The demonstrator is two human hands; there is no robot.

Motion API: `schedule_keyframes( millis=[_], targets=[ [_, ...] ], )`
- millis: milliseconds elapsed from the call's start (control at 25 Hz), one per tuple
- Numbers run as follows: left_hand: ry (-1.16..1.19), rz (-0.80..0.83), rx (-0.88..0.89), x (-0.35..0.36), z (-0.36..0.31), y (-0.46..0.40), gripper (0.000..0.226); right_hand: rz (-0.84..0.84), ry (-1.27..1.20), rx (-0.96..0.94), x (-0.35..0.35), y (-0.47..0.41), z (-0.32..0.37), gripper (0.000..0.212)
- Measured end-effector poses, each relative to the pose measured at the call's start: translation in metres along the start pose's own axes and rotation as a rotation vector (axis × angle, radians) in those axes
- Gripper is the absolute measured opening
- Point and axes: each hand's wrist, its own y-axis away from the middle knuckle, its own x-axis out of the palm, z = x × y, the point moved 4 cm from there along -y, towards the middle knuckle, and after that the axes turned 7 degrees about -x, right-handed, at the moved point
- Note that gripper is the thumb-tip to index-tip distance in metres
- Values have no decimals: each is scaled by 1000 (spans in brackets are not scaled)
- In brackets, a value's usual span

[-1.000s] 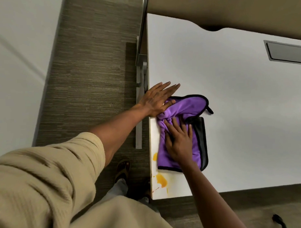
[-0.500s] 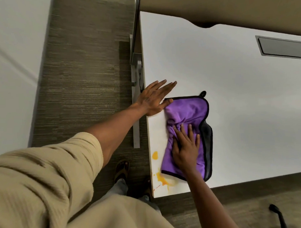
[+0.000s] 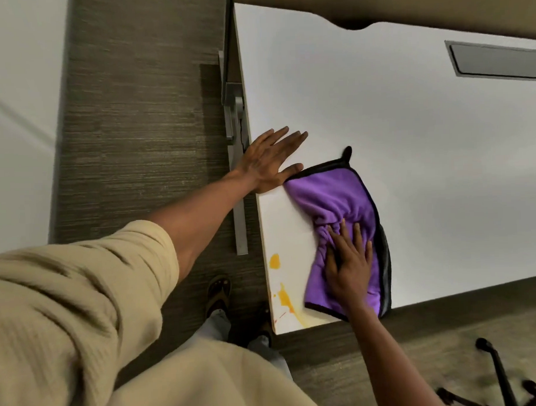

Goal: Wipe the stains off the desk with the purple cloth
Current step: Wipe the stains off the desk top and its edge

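Note:
A purple cloth [image 3: 330, 200] with a black border lies bunched on the white desk [image 3: 410, 137], near the desk's left front corner. My right hand [image 3: 349, 263] presses flat on the cloth's near half, fingers spread. My left hand [image 3: 268, 160] lies flat and open on the desk's left edge, its thumb touching the cloth's far corner. Orange stains [image 3: 274, 261] mark the desk to the left of the cloth, with a smeared streak [image 3: 287, 299] running toward the front corner.
A grey recessed cable hatch [image 3: 495, 61] sits at the desk's far right. A metal desk leg [image 3: 237, 173] runs along the left edge over the carpet. A black chair base [image 3: 497, 374] stands at the lower right. My feet [image 3: 218, 292] are below the corner.
My right hand has slid the cloth to the right and toward the desk's front edge, uncovering more of the orange stains. My left hand has stayed on the left edge.

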Motion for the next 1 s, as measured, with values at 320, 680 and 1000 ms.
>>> schedule_keyframes(
  millis=[320,680,1000],
  targets=[
    [-50,8,-9,-3,-2,4,76,9,11,-167,-21,64,-38,52],
    [-91,50,-3,-1,-2,4,75,45,-40,-138,-3,121,-17,53],
    [-48,78,274,5,-41,18,69,-83,-141,162,-4,111,-28,52]
  ],
)
